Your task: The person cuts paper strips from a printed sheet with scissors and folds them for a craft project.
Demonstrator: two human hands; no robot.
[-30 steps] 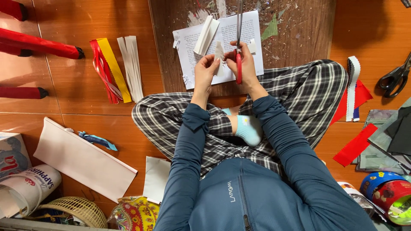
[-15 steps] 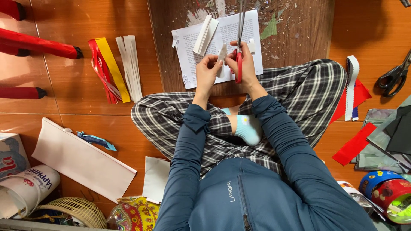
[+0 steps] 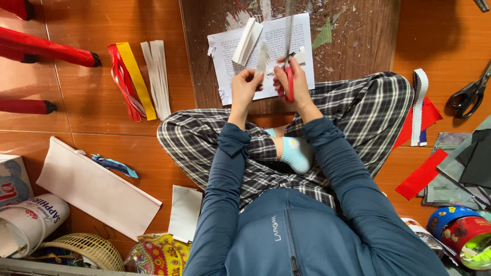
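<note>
Sitting cross-legged on the orange floor (image 3: 102, 128), the person works over a dark scuffed board (image 3: 358, 46) with a printed sheet (image 3: 230, 56) laid on it, and the likeliest trouble, as I judge it, comes from how close the two hands are. The left hand (image 3: 245, 86) pinches a narrow white paper strip (image 3: 262, 56) between thumb and fingertips, closed on its lower end so that the strip stands up, leaning a little, above the sheet. The right hand (image 3: 292, 82) is curled shut through the red handles of a pair of scissors (image 3: 288, 51), whose long blades point away from the body just beside the strip. If the blades close while the left fingertips sit this near, a finger could be nicked. Held only at one end, the strip may also bend or twist as the blades bite, giving a crooked or torn cut. A folded wad of white paper (image 3: 247, 42) lies on the sheet near the blade tips and could be caught too.

Both forearms reach forward from bent elbows over the knees, wrists raised, the hands nearly touching above the near edge of the sheet
</note>
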